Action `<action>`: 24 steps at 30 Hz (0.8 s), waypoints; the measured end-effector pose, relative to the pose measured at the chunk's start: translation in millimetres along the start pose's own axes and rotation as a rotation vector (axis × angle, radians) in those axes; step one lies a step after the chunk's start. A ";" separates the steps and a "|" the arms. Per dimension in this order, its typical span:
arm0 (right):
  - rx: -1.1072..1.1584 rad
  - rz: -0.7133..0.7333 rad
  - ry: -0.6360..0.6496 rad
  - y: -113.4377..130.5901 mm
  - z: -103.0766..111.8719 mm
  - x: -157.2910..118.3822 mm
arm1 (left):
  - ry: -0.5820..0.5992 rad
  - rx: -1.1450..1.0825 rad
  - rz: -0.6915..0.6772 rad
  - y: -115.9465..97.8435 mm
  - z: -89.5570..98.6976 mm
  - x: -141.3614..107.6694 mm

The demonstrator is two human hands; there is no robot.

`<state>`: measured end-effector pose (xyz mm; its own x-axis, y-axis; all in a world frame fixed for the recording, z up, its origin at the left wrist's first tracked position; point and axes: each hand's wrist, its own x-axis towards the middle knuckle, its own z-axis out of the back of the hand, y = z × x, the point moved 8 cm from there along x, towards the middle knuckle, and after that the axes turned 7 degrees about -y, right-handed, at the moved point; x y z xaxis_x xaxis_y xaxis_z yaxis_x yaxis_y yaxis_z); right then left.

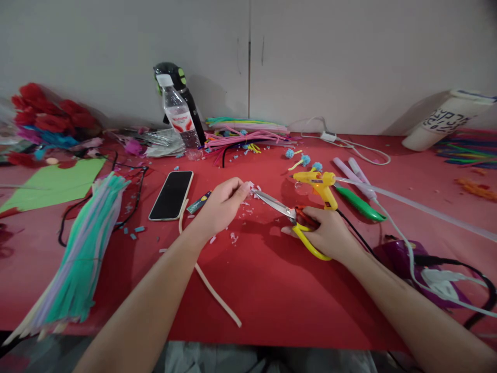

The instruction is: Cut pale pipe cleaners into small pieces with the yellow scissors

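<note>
My left hand point(225, 202) is closed in a pinch on a small pale pink fuzzy piece point(252, 185), near the middle of the red table. Against that piece lie the blade tips of a pair of scissors point(275, 203) with red and yellow handles. My right hand point(328, 230) is wrapped round those handles; how far the blades are apart is hard to see. Tiny pink clippings point(234, 237) are scattered below the fingertips. Just beyond the right hand lies a yellow glue gun point(316, 181) with a long clear glue stick in its back.
A phone point(172, 196) and a bundle of green and lilac pipe cleaners point(81, 254) lie left. A cream pipe cleaner point(217, 295) is in front. Behind stand a plastic bottle point(178, 116) and several blue pompom stems point(305, 160). Cords point(407, 248) and a white cup point(446, 119) are right.
</note>
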<state>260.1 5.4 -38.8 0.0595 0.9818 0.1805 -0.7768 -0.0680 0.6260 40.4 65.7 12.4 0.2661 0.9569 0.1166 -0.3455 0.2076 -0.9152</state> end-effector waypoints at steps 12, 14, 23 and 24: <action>-0.011 0.028 -0.009 3.2 1.5 1.0 | 0.001 0.049 -0.026 -0.1 -0.3 0.4; -0.010 0.034 -0.016 3.5 1.7 1.2 | 0.003 0.047 -0.027 -0.4 -0.4 0.4; -0.007 0.019 -0.025 0.0 2.5 1.4 | -0.019 0.038 -0.041 0.6 2.3 0.5; 0.002 0.011 -0.029 0.1 3.3 1.1 | -0.024 0.034 -0.042 0.7 2.6 0.7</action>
<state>262.1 5.9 -36.1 0.0690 0.9755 0.2089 -0.7762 -0.0791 0.6256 37.9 67.1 12.8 0.2598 0.9516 0.1640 -0.3653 0.2541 -0.8955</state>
